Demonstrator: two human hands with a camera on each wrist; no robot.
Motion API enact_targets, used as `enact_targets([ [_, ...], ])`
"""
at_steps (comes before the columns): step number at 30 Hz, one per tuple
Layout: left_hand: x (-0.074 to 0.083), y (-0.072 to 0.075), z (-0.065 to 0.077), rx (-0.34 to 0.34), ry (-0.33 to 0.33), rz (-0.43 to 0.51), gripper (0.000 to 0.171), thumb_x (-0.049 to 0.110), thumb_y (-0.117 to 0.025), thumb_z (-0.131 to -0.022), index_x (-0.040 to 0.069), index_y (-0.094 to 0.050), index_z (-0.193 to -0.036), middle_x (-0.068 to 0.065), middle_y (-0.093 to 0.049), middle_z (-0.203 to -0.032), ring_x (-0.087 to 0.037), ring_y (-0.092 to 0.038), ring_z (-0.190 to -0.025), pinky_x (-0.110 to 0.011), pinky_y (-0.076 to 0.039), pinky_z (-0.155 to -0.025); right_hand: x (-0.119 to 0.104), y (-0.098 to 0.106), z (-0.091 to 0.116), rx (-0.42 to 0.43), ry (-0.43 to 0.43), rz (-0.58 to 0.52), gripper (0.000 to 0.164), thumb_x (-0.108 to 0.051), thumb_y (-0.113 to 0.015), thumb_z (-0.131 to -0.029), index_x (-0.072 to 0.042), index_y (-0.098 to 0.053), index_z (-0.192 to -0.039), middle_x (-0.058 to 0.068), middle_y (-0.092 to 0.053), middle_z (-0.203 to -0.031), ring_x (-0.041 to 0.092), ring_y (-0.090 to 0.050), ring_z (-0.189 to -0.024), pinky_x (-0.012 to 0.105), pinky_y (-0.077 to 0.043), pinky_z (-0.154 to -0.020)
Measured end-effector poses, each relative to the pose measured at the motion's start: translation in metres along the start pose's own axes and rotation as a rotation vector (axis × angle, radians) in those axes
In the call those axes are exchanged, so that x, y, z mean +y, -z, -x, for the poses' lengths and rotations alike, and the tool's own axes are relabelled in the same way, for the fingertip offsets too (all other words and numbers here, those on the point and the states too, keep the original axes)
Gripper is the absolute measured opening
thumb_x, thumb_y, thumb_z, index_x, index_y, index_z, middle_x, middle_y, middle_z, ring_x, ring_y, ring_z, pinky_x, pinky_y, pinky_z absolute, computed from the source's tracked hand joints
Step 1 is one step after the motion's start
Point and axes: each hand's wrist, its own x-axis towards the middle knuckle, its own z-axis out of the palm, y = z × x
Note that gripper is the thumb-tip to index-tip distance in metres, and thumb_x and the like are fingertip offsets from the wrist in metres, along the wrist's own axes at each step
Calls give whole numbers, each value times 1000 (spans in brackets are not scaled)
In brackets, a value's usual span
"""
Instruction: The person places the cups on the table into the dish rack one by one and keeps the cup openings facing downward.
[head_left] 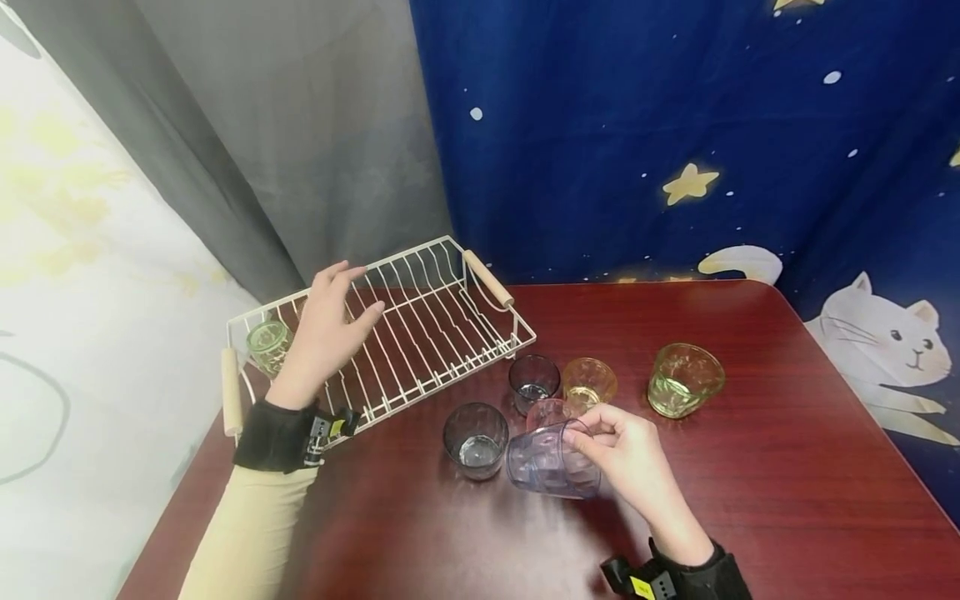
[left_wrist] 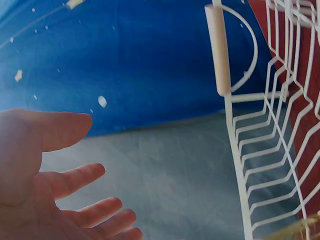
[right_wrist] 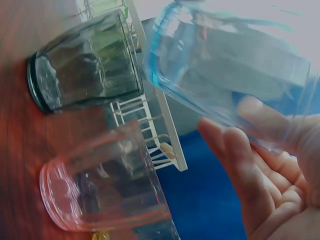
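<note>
My right hand [head_left: 626,450] pinches a clear bluish glass [head_left: 543,462] by its rim, thumb on one side. The glass lies tilted on its side above the table, its base pointing left. In the right wrist view the same blue glass [right_wrist: 220,65] appears close up, with a pink glass [right_wrist: 110,185] and a dark grey glass [right_wrist: 85,65] standing nearby. Over the left part of the white wire dish rack [head_left: 420,392], my left hand [head_left: 330,325] is raised with fingers spread and holds nothing. A green glass [head_left: 270,342] sits upside down in the rack's left end.
Another dark glass [head_left: 534,383] and a yellow glass [head_left: 590,383] stand behind the pink one. Farther right stands a green glass [head_left: 684,383]. The rack has wooden handles [head_left: 487,279] at both ends. Curtains [head_left: 600,150] hang behind the red-brown table [head_left: 787,467].
</note>
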Motion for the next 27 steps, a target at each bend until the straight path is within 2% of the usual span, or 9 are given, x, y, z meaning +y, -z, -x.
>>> enact_targets([
  [3,7,-4,4,-16,-43,21,56,24,-60,-94,1,-43,-142,-24,-31,-153,-42,-32,-142,-58,-27,-117,1,-2,-2,35,-21,-80,12,-9,-74,-82,0,-67,-87,-3,-72,-72,-1,-67,-61,21,-55,-56],
  [7,11,-13,12,-61,-68,78,55,22,-60,-93,4,-44,-142,-20,-35,-153,-36,-32,-143,-55,-27,-119,2,-4,-3,96,3,-205,11,0,-72,-83,5,-63,-86,-15,-66,-68,-2,-64,-60,18,-54,-56],
  [10,15,-23,18,-83,-62,143,54,18,-60,-92,6,-44,-143,-17,-36,-153,-34,-36,-141,-54,-33,-116,1,-5,-4,152,27,-280,8,6,-69,-82,1,-63,-82,-16,-65,-69,-3,-62,-62,15,-53,-57],
  [14,22,-38,30,-81,-79,230,53,12,-61,-91,5,-45,-142,-16,-39,-151,-34,-41,-137,-53,-41,-110,0,-8,-3,199,24,-349,17,10,-69,-81,-6,-64,-78,-14,-67,-69,-2,-62,-63,13,-52,-59],
  [18,34,-51,44,-101,-89,357,51,11,-62,-92,7,-47,-140,-13,-46,-146,-33,-46,-134,-53,-40,-112,-5,-14,-2,223,29,-430,19,13,-66,-81,-5,-63,-78,-12,-68,-70,-1,-63,-65,13,-53,-60],
  [20,39,-58,51,-133,-77,438,51,14,-62,-93,9,-46,-141,-11,-48,-145,-31,-48,-133,-51,-39,-114,-7,-17,-1,226,42,-486,24,16,-62,-81,-8,-62,-77,-11,-68,-71,-1,-64,-66,13,-54,-61],
  [23,47,-69,61,-213,-99,524,57,18,-61,-94,12,-38,-146,-9,-47,-147,-28,-45,-136,-50,-36,-116,-8,-20,-1,209,44,-562,33,18,-59,-81,-14,-62,-77,-10,-70,-73,1,-68,-67,16,-56,-60],
  [27,53,-87,76,-330,-220,538,74,20,-65,-92,11,-23,-153,-11,-44,-150,-26,-42,-140,-48,-37,-116,-8,-24,0,183,38,-630,36,20,-56,-81,-16,-62,-78,-8,-73,-75,3,-70,-66,21,-59,-59],
])
